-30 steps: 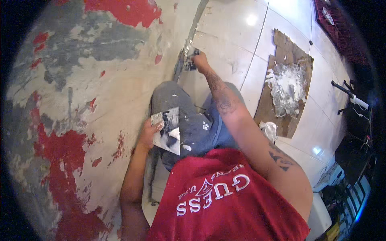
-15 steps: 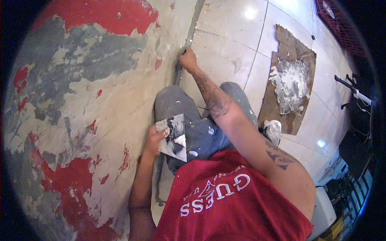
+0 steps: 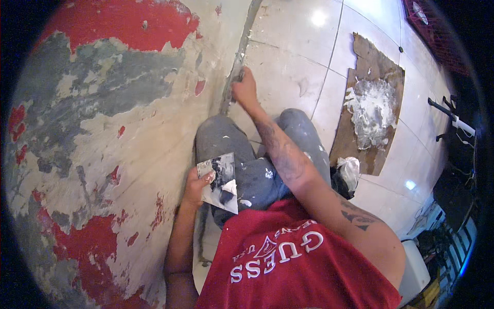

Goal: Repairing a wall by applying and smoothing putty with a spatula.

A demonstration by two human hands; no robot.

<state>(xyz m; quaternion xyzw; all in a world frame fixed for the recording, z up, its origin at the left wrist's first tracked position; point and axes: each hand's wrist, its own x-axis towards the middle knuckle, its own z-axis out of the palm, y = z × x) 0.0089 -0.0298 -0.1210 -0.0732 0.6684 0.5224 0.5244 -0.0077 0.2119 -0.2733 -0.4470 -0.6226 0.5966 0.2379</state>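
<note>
My left hand [image 3: 194, 186] grips a flat metal putty blade [image 3: 218, 177] by its edge, thumb on its face, above my thigh. Dark smears and a lump of white putty [image 3: 229, 189] lie on the blade. My right hand [image 3: 245, 90] is closed at the foot of the wall, beside the gap [image 3: 234, 69] between wall and floor tiles. Something dark and thin shows at its fingers, too small to make out. The wall [image 3: 149, 134] on my left is patchy with white filler, grey and red paint.
On the tiled floor [image 3: 288, 67] to the right lies a brown board [image 3: 363, 51] with white putty [image 3: 375, 108] spread on it. A crumpled white bag [image 3: 349, 172] sits by my knee. Dark equipment with a white bar [image 3: 463, 125] stands at the far right.
My right hand has come nearer to me along the foot of the wall. My left hand and the putty blade have shifted slightly lower in view.
</note>
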